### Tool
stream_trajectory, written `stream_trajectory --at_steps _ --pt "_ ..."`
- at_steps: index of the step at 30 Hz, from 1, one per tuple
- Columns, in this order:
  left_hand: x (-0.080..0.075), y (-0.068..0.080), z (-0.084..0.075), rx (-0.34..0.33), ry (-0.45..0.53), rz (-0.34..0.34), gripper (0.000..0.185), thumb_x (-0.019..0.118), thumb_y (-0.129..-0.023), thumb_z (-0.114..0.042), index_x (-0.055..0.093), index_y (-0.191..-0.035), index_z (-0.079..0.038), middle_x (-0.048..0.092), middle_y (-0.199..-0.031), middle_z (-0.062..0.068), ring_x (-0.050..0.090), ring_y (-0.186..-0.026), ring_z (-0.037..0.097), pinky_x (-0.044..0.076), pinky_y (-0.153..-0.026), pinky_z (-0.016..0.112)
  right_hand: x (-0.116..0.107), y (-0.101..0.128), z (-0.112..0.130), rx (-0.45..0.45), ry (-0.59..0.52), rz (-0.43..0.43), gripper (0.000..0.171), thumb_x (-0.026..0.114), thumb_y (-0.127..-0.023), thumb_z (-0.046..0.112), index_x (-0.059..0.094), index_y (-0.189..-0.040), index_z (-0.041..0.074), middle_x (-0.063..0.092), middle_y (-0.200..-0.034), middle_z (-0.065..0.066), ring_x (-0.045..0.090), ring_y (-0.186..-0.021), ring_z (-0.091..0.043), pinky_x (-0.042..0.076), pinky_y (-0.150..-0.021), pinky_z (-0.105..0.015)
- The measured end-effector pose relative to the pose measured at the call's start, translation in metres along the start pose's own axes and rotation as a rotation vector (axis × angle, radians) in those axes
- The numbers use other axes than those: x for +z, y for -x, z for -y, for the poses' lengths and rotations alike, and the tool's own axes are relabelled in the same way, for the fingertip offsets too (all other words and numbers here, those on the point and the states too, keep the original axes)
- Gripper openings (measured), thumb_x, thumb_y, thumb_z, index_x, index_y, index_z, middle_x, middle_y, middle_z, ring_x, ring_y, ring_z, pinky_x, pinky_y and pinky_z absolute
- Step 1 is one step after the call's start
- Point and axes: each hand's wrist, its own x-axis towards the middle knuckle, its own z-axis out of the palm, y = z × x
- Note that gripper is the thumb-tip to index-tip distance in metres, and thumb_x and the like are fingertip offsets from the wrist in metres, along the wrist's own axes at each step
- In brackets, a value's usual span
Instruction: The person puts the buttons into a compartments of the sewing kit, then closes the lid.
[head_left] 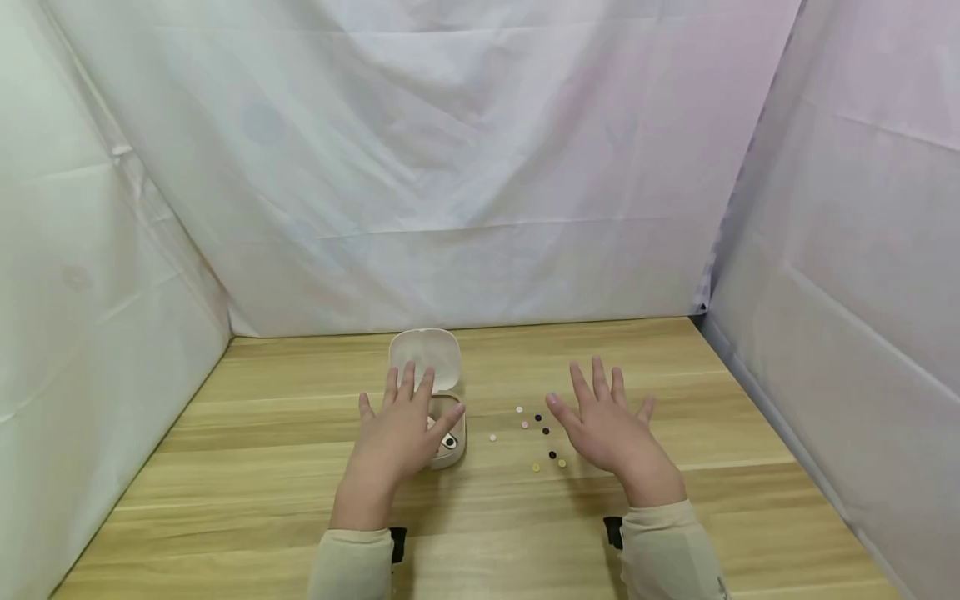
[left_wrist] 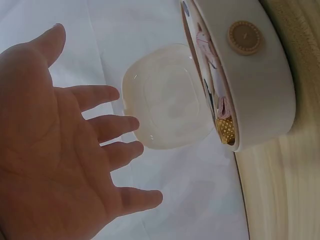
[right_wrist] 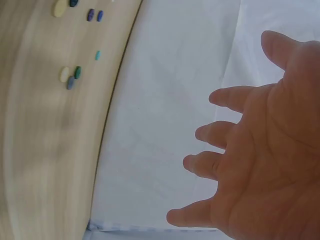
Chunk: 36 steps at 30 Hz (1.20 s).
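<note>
Left hand held flat, fingers spread, above small white plastic hinged-lid box, lid open. Right hand spread, empty, beside scattered small coloured beads on wooden table. Gold studded piece inside box seen only from left wrist.

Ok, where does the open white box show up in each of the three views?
Head: the box sits centre on the table, lid up, partly under the left hand.
Left wrist: it fills the upper right, lid open toward the left hand.
Right wrist: not in it; only the right hand and small beads.
Shared landmark: the wooden table.
</note>
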Motion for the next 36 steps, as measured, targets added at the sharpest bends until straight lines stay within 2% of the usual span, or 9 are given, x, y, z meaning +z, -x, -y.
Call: stream_trajectory --at_steps 7,14,21,24,28,32,36 --pt "-0.003 0.0 0.006 -0.029 0.026 0.02 0.087 0.047 -0.106 -0.068 0.027 -0.17 -0.013 0.014 -0.179 0.019 0.008 -0.167 0.044 0.006 -0.125 0.083 -0.002 -0.001 0.003 -0.011 -0.008 -0.009 0.091 0.026 -0.107 0.074 0.006 -0.173 0.014 -0.017 -0.179 -0.019 -0.018 -0.163 -0.051 -0.02 -0.113 -0.089" --pt "-0.003 -0.001 0.016 -0.082 0.026 0.076 0.086 0.05 -0.106 -0.064 0.03 -0.169 -0.009 0.023 -0.175 0.026 0.017 -0.163 0.051 0.01 -0.123 0.084 -0.004 0.0 0.003 -0.011 -0.004 0.013 0.092 0.029 -0.107 0.074 0.005 -0.173 0.015 -0.017 -0.178 -0.02 -0.018 -0.163 -0.052 -0.018 -0.113 -0.089" --pt "0.003 -0.004 0.027 -0.092 0.02 0.085 0.087 0.055 -0.105 -0.06 0.031 -0.167 -0.003 0.03 -0.172 0.03 0.024 -0.161 0.054 0.018 -0.122 0.084 -0.004 0.001 0.001 -0.007 0.001 0.01 0.088 0.036 -0.109 0.066 0.006 -0.173 0.014 -0.013 -0.178 -0.023 -0.015 -0.162 -0.054 -0.016 -0.113 -0.09" --pt "0.006 -0.002 0.033 -0.107 0.033 0.091 0.091 0.059 -0.103 -0.059 0.03 -0.166 0.001 0.031 -0.17 0.033 0.027 -0.159 0.054 0.02 -0.124 0.081 -0.004 0.002 -0.001 -0.012 0.005 0.02 0.09 0.035 -0.109 0.069 0.006 -0.173 0.013 -0.013 -0.178 -0.023 -0.014 -0.162 -0.055 -0.016 -0.113 -0.09" --pt "0.008 -0.001 0.04 -0.118 0.069 0.109 0.098 0.065 -0.1 -0.058 0.026 -0.167 0.001 0.035 -0.167 0.034 0.035 -0.156 0.053 0.024 -0.123 0.08 -0.003 0.004 -0.002 -0.014 0.006 0.029 0.092 0.035 -0.107 0.072 0.008 -0.173 0.012 -0.011 -0.178 -0.024 -0.013 -0.162 -0.055 -0.015 -0.113 -0.09" --pt "0.009 0.001 0.044 -0.093 0.144 0.129 0.105 0.073 -0.096 -0.056 0.021 -0.168 0.0 0.04 -0.163 0.036 0.05 -0.146 0.052 0.039 -0.118 0.073 -0.004 0.006 -0.005 -0.028 0.015 0.031 0.087 0.042 -0.108 0.065 0.013 -0.173 0.014 -0.006 -0.178 -0.026 -0.009 -0.162 -0.056 -0.014 -0.112 -0.092" --pt "0.01 0.002 0.045 -0.073 0.23 0.155 0.112 0.078 -0.093 -0.054 0.016 -0.169 0.002 0.039 -0.164 0.037 0.051 -0.145 0.052 0.044 -0.118 0.066 -0.006 0.008 -0.009 -0.063 0.06 0.016 0.08 0.05 -0.108 0.058 0.024 -0.171 0.016 0.004 -0.177 -0.029 0.002 -0.161 -0.059 -0.007 -0.11 -0.095"
